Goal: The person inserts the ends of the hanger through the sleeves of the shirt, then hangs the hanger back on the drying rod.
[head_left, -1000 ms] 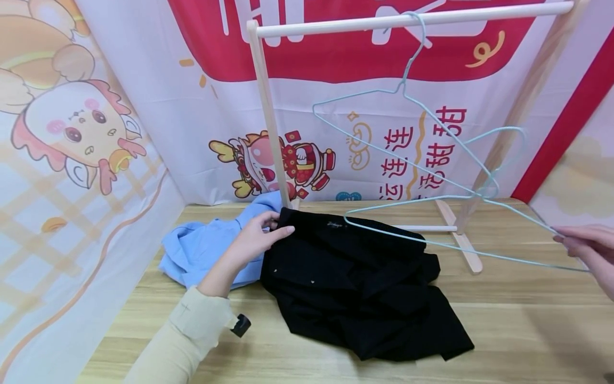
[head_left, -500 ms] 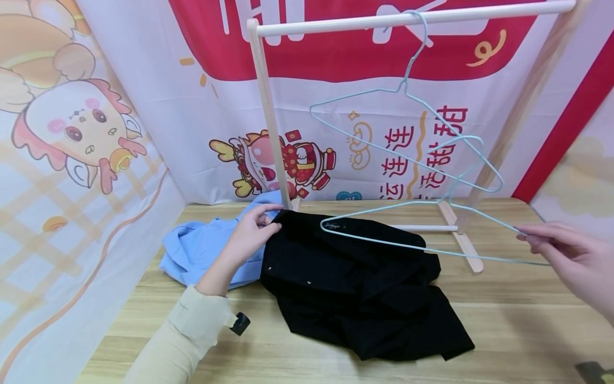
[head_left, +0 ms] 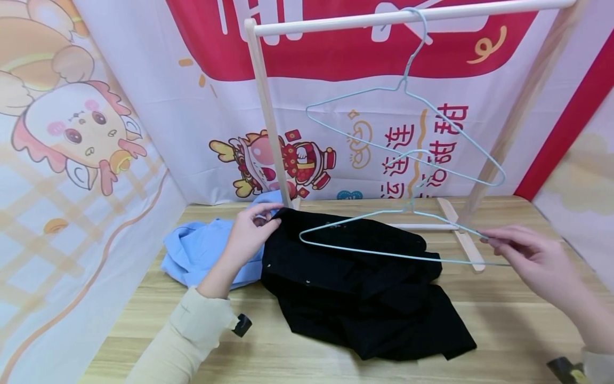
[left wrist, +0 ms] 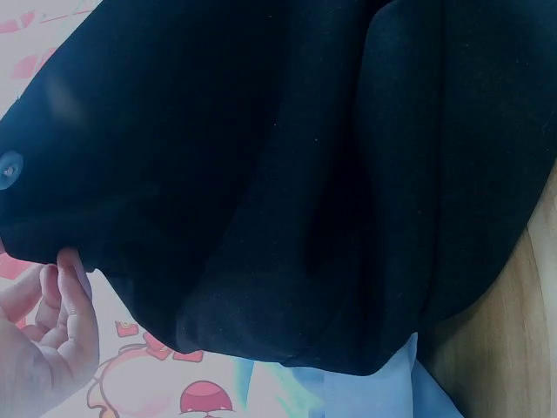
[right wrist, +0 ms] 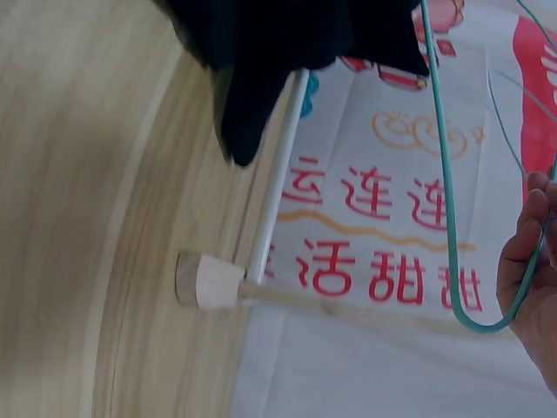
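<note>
A black garment (head_left: pixel 345 288) lies bunched on the table, its upper edge raised. My left hand (head_left: pixel 247 232) pinches that edge at its far left corner. In the left wrist view the dark cloth of the garment (left wrist: pixel 261 174) fills most of the picture, with a button (left wrist: pixel 10 170) near the fingers of my left hand (left wrist: pixel 52 340). My right hand (head_left: pixel 532 261) grips the right end of a pale green wire hanger (head_left: pixel 355 249), whose left end hovers over the garment. The right wrist view shows the hanger's bend (right wrist: pixel 479 326) beside my right hand (right wrist: pixel 531 270).
A wooden rack (head_left: pixel 261 90) stands behind the garment, with a second wire hanger (head_left: pixel 355 90) on its top bar (head_left: pixel 331 24). A crumpled light blue garment (head_left: pixel 201 250) lies left of the black one. Printed cloth (head_left: pixel 216 106) encloses the back and sides of the table (head_left: pixel 513 320).
My right hand has brought the hanger leftward, so its left end now reaches further over the black garment. My left hand shifted slightly left with the garment's corner.
</note>
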A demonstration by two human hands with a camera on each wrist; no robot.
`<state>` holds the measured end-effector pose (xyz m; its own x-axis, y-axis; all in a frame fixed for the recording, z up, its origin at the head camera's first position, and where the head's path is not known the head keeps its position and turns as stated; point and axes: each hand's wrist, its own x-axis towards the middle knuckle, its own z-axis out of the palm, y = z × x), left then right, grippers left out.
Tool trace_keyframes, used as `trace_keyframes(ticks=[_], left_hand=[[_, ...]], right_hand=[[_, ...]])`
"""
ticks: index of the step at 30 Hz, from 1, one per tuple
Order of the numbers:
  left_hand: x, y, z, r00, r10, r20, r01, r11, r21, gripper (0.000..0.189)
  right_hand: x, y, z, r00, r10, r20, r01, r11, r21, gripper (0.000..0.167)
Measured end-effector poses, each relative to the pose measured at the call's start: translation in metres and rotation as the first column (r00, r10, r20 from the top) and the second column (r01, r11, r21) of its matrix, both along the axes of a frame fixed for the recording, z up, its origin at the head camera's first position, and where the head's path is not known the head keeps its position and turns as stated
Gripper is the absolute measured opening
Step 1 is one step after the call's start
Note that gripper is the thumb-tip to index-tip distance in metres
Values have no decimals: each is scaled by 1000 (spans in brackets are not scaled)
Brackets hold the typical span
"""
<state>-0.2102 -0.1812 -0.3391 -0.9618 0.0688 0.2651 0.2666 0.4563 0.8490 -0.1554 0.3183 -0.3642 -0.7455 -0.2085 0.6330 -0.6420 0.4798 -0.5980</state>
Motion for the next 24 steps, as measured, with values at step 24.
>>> trace_keyframes(ticks=[24], left_hand=[[12, 0, 10, 999, -33, 7, 32, 996, 84, 27]], right_hand=[[-7, -61, 3, 997, 73, -21, -72, 996, 48, 38]])
